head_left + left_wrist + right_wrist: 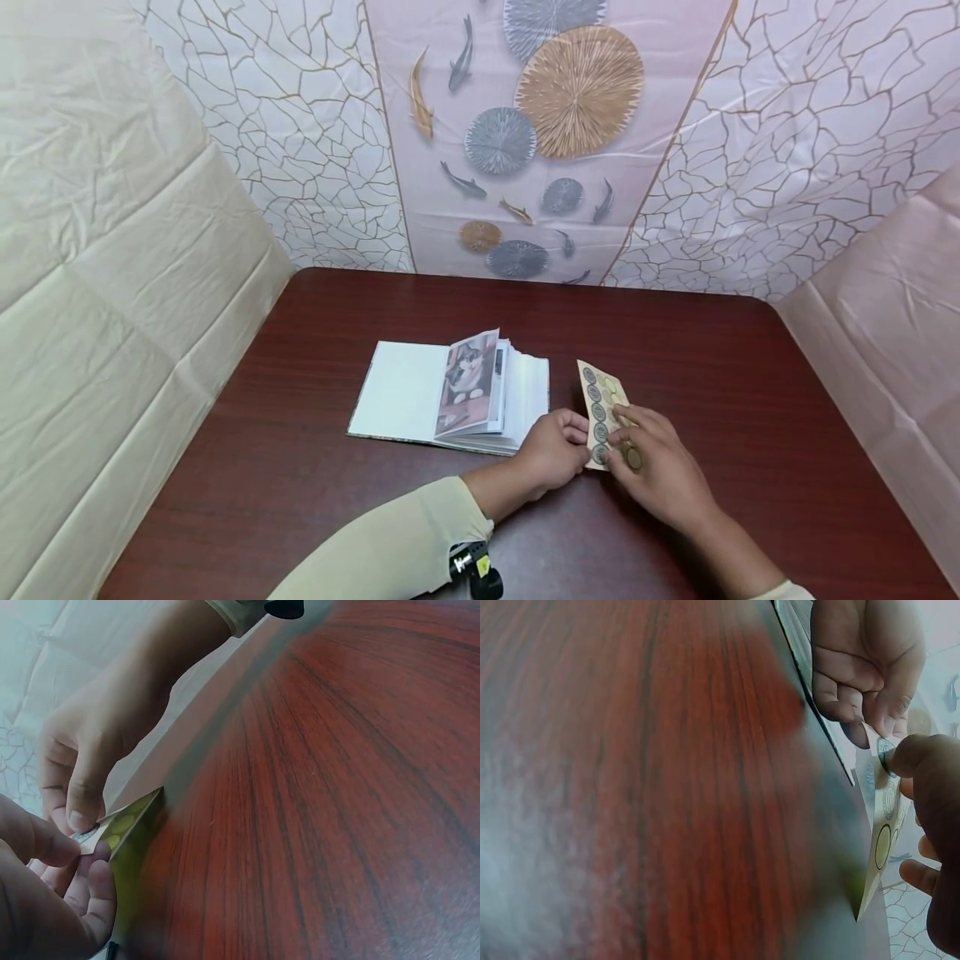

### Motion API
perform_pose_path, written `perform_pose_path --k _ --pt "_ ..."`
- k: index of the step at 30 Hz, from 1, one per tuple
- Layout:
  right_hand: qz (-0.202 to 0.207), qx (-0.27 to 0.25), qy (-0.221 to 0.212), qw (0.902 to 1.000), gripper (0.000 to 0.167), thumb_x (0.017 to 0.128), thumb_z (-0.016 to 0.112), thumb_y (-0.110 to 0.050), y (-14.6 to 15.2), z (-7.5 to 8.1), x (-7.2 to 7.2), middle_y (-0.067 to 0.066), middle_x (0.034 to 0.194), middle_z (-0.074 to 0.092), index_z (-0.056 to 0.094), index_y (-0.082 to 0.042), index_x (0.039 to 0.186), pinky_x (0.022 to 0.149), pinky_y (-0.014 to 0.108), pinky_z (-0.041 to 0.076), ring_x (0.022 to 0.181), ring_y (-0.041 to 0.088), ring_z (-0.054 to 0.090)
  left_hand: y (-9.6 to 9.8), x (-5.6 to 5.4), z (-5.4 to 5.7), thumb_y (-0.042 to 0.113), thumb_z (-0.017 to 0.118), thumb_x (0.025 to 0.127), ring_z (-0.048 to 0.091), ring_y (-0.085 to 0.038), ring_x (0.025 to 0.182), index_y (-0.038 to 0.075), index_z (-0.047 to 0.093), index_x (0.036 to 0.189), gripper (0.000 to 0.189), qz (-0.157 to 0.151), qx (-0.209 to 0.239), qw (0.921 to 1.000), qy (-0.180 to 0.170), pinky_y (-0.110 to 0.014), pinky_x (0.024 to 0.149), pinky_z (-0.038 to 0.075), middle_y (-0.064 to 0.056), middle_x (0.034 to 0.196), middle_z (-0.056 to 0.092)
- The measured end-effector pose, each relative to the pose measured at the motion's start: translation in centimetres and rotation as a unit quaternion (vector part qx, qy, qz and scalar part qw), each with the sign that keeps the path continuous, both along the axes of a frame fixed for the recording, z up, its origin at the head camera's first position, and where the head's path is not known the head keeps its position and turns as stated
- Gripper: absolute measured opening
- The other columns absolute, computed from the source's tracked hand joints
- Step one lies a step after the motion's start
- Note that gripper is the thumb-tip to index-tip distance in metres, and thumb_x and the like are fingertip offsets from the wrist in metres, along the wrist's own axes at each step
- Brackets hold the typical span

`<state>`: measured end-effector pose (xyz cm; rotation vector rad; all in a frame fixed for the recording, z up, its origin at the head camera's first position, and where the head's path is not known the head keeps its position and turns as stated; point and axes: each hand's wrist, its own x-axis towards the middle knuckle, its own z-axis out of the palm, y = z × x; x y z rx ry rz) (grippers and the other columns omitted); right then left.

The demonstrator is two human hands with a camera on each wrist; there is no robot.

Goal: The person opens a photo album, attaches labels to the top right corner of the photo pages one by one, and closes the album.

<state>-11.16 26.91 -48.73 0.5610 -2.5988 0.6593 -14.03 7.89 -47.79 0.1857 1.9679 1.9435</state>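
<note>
A cream sticker sheet [597,414] with rows of round dark and gold stickers is held tilted above the table. My left hand [553,450] pinches its lower left edge between thumb and fingers. On the opposite side, my right hand [663,467] grips the sheet, the fingers overlapping its front in the head view. Its thumb [911,756] presses on a dark round sticker [885,750] near the corner, close to the left fingertips. In the left wrist view the gold side stickers [120,829] show beyond both hands.
An album [405,387] lies open left of the sheet, its white inside cover flat on the left. A cat photo [468,379] stands partly raised on its pages. Dark reddish wood tabletop [300,500] surrounds it, with patterned cloth [330,133] hanging behind.
</note>
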Motion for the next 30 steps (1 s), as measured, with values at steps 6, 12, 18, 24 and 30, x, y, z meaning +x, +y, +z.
perform_pose_path --k 6,12,18,24,30 --pt "0.007 -0.015 0.025 0.9996 0.019 0.075 0.089 -0.013 -0.25 -0.10 -0.12 0.009 0.130 0.067 0.077 -0.013 0.090 0.106 0.016 0.029 0.125 0.031 0.054 0.00 0.15 0.13 -0.017 0.065 0.081 0.059 -0.006 0.068 0.002 0.064 0.100 0.026 0.003 -0.013 0.9998 0.015 -0.017 0.060 0.047 -0.001 0.081 0.069" --pt "0.010 -0.021 0.045 0.9987 0.021 0.071 0.091 -0.008 -0.36 0.02 -0.14 0.008 0.128 0.068 0.079 -0.012 0.088 0.107 0.009 0.022 0.122 0.032 0.055 0.04 0.31 0.15 -0.016 0.067 0.082 0.061 -0.005 0.074 0.003 0.064 0.099 0.026 0.004 -0.019 0.9994 0.030 -0.016 0.064 0.048 -0.001 0.082 0.071" --pt "0.010 -0.023 0.052 0.9983 0.021 0.069 0.092 -0.007 -0.38 0.20 -0.04 0.008 0.128 0.068 0.080 -0.014 0.084 0.107 0.008 0.022 0.123 0.032 0.055 0.03 0.39 0.05 -0.013 0.068 0.082 0.067 -0.015 0.080 0.003 0.064 0.099 0.024 0.004 -0.029 0.9987 0.041 -0.017 0.066 0.049 -0.001 0.084 0.073" --pt "0.011 -0.026 0.051 0.9983 0.019 0.069 0.092 -0.005 -0.31 0.30 -0.04 0.008 0.128 0.068 0.079 -0.014 0.079 0.107 0.008 0.022 0.123 0.032 0.055 0.09 0.32 -0.15 -0.013 0.068 0.082 0.065 -0.011 0.079 0.005 0.065 0.098 0.025 0.005 -0.037 0.9981 0.048 -0.018 0.067 0.049 0.001 0.083 0.072" --pt "0.006 -0.037 0.044 0.9983 0.024 0.070 0.088 -0.003 -0.45 0.28 -0.09 0.010 0.130 0.067 0.071 -0.019 0.070 0.108 0.008 0.022 0.124 0.035 0.055 0.12 0.33 -0.01 -0.014 0.068 0.083 0.067 -0.014 0.080 0.004 0.065 0.100 0.025 0.003 -0.023 0.9988 0.043 -0.018 0.066 0.049 -0.001 0.083 0.072"
